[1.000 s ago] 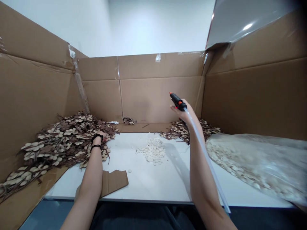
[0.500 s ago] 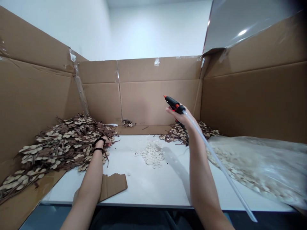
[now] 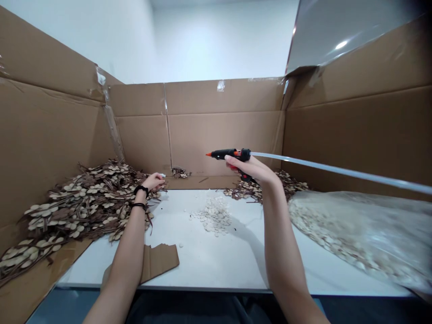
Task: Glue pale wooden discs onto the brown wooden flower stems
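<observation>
My right hand [image 3: 251, 168] is closed around a black glue gun [image 3: 224, 154] with an orange nozzle, held in the air and pointing left. A long translucent glue stick [image 3: 324, 167] sticks out of its back toward the right. My left hand [image 3: 154, 181] is over the far end of the left pile of brown stems with pale round petals [image 3: 97, 193]. Its fingers are pinched together, and what they hold, if anything, is hard to make out. Just behind the fingertips shows a small white item [image 3: 162, 175]. Small white discs [image 3: 216, 216] lie scattered mid-table.
Cardboard walls [image 3: 222, 135] enclose the white table [image 3: 202, 265]. On the right lies a clear plastic bag [image 3: 364, 229] of pale discs. Another stem pile [image 3: 241, 189] sits behind my right arm. A torn cardboard piece [image 3: 160, 262] rests by my left forearm.
My left hand has risen out of the stem pile, moving away from me. The glue gun has swung level, its nozzle going left and down, and its glue stick now points right.
</observation>
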Available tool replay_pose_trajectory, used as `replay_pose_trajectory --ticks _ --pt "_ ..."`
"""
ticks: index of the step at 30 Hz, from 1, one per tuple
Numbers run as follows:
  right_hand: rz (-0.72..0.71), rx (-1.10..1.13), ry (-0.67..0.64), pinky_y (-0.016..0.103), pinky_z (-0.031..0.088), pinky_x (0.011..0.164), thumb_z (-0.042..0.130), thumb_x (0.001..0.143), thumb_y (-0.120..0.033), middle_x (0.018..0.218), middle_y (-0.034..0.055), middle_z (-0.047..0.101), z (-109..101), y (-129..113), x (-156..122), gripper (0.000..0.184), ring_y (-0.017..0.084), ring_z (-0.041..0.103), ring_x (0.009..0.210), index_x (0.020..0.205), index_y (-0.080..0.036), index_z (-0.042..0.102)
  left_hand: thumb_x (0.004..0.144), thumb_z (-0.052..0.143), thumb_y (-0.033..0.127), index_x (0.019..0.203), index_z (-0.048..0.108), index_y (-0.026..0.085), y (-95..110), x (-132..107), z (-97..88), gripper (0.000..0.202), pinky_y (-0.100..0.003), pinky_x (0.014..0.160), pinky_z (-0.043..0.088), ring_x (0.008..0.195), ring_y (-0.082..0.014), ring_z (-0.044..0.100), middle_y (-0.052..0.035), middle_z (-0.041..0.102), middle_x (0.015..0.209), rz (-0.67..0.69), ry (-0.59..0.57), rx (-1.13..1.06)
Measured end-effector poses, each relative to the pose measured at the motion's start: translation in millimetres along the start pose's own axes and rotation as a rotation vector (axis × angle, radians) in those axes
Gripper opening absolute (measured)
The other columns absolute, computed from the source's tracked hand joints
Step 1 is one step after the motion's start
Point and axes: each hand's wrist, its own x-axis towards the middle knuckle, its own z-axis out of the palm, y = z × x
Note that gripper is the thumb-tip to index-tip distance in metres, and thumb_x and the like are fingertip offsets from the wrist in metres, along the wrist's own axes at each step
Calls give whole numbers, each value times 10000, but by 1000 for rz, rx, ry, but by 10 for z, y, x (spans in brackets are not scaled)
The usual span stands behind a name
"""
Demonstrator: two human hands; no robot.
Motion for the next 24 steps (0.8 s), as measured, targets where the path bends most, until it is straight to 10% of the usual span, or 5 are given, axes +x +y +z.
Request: replay_pose_trajectory --ticks 11,24 --pt "-126 200 11 260 389 578 419 819 -682 635 50 587 308 0 165 582 125 481 579 614 -164 590 757 659 449 1112 651 151 1197 -439 391 464 -203 528 394 635 -103 553 -66 681 881 495 -107 -253" --pt "-73 225 136 262 351 572 374 809 -710 526 16 521 378 -28 190 600 125 435 521 544 -189 508 773 648 429 1071 675 136 1391 -795 360 419 -224 571 443 636 -107 541 -81 693 898 507 -71 -251"
